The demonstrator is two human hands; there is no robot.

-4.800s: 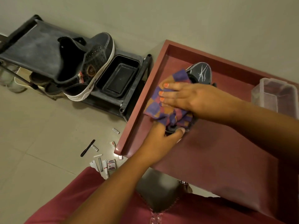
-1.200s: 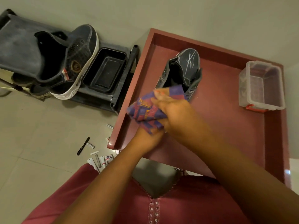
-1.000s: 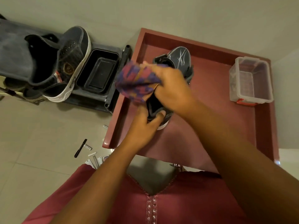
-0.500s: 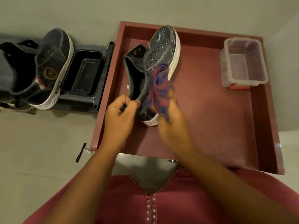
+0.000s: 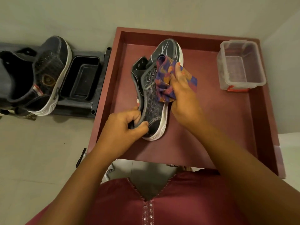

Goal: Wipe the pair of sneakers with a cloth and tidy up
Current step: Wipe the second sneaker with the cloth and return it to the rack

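Note:
A dark grey sneaker (image 5: 155, 95) with a white sole lies tilted on its side on the maroon tray-like table (image 5: 227, 120), toe pointing away from me. My left hand (image 5: 125, 127) grips its heel collar. My right hand (image 5: 183, 91) holds a purple and orange checked cloth (image 5: 164, 80) pressed against the sneaker's laced side. The second sneaker (image 5: 48, 75) of the pair rests on a dark shoe rack (image 5: 97, 104) to the left.
A clear plastic box (image 5: 240, 69) stands at the table's far right. A black tub (image 5: 81, 78) sits on the rack beside the second sneaker. A black pen (image 5: 80, 157) lies on the tiled floor near the table's left corner.
The sneaker has been turned onto its side, with my left hand now on the heel. My right hand moved the cloth from the opening to the laced side.

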